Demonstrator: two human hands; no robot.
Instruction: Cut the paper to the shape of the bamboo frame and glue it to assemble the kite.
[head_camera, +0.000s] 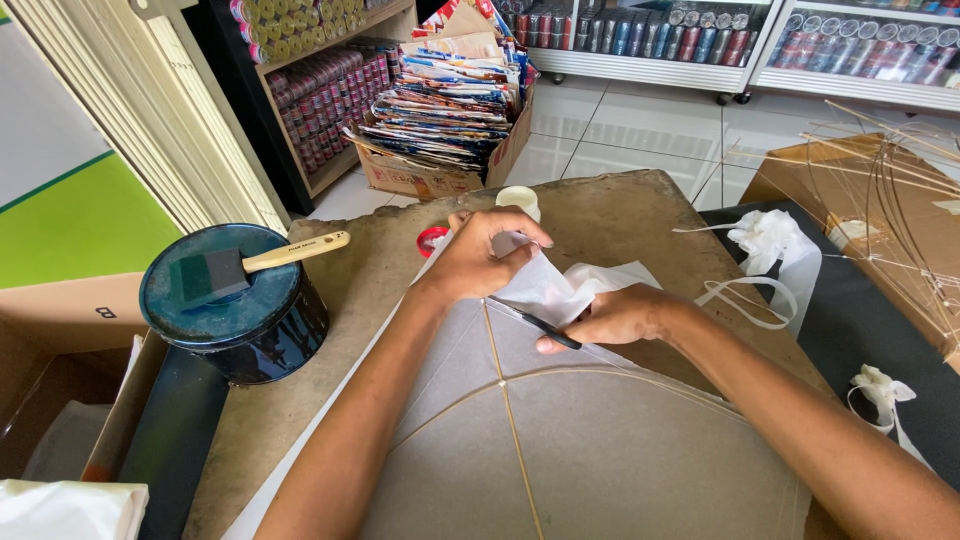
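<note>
Brown counter carries all; translucent kite paper with thin stick frame lies flat on near part; dark round tin stands left, foam brush lying on lid; left hand pinches folded white paper edge; right hand grip closed around thin dark blade, just beside spine stick.
</note>
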